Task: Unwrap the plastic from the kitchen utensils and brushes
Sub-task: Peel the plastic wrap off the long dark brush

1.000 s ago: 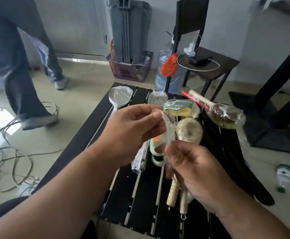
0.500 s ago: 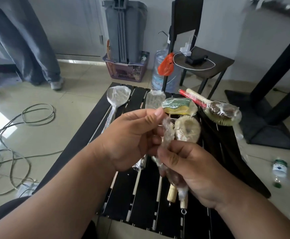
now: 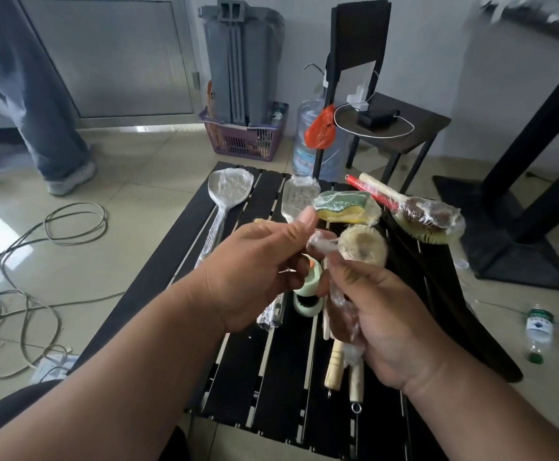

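small bottle label: white and green, on the floor; print too small to read
water jug label: blue band with coloured marks; no word can be made out
sponge wrap: clear plastic, no print seen
brushes wrap: clear plastic, no print seen
spoon wrap: clear plastic, no print seen
grey bin: no lettering seen
readable text, brands, numbers, signs: none anywhere in view
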